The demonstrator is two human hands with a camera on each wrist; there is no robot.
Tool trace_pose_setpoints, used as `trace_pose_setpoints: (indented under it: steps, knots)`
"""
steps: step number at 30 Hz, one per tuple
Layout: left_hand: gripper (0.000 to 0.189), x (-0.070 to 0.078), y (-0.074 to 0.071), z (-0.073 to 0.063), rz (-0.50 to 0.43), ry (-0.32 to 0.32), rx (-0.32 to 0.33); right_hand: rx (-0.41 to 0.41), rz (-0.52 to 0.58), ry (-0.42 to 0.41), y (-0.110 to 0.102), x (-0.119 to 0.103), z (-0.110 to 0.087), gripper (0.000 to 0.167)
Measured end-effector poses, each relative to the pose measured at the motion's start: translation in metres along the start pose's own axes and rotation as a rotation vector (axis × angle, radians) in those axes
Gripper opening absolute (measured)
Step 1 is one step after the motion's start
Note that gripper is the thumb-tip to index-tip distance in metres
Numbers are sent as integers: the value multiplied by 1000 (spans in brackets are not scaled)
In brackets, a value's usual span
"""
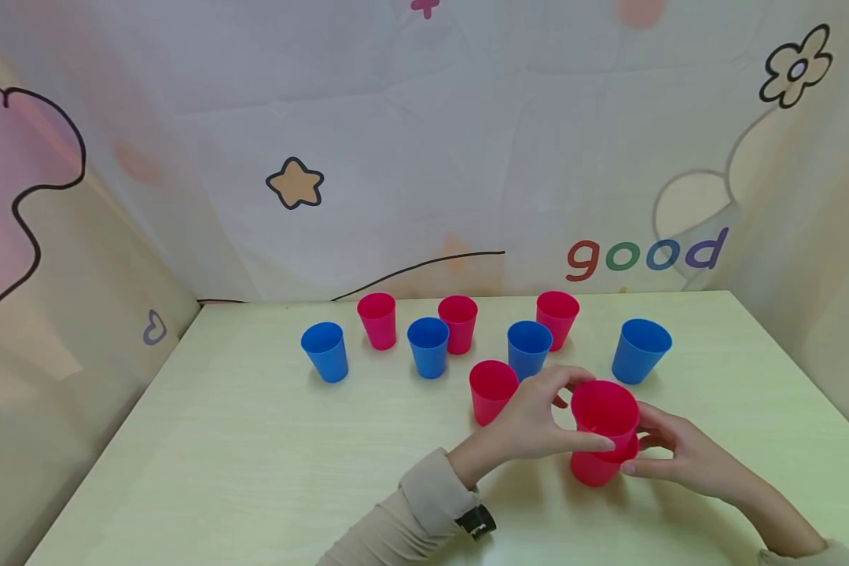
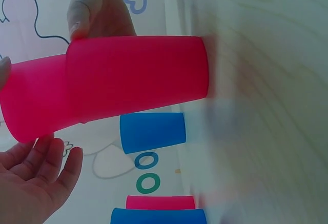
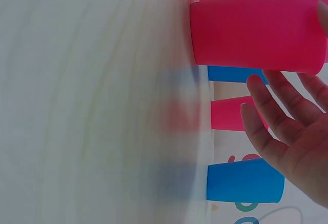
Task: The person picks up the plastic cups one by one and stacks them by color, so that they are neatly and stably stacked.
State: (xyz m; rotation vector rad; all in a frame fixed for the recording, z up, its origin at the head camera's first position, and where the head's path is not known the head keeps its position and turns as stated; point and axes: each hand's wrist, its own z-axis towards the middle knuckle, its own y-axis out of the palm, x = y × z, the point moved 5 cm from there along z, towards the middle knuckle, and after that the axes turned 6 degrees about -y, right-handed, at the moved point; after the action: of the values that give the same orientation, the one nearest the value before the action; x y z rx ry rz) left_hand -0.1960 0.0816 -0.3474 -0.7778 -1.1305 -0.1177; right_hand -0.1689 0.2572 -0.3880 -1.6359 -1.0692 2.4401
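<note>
Two red-pink plastic cups sit one inside the other, upright near the table's front right. My left hand (image 1: 534, 420) holds the upper cup (image 1: 604, 409) near its rim, thumb in front and fingers behind. In the left wrist view this upper cup (image 2: 38, 98) is only partly sunk into the lower one (image 2: 138, 73). My right hand (image 1: 689, 456) grips the lower cup (image 1: 593, 470) from the right, thumb near its rim. The lower cup's base is at the tabletop. Just left of the left hand stands another red-pink cup (image 1: 492, 391), partly covered by the wrist.
Four-sided pale table (image 1: 255, 472) with a printed cloth backdrop (image 1: 396, 157) behind it. Blue cups (image 1: 327, 354) stand spread in a row across the back. Farther back are 3 red-pink cups (image 1: 378, 322), two partly hidden by blue ones. A blue cup (image 1: 640, 351) stands behind the right hand.
</note>
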Motion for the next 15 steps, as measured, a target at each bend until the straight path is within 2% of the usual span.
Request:
trace_pose_setpoints:
  steps: [9,15]
  knots:
    - [60,-4,4,0,32,-49,-21,5,15,-12,0,0,0,63]
    - [60,-5,6,1,43,-49,-41,2,23,-4,-1,1,-1,63]
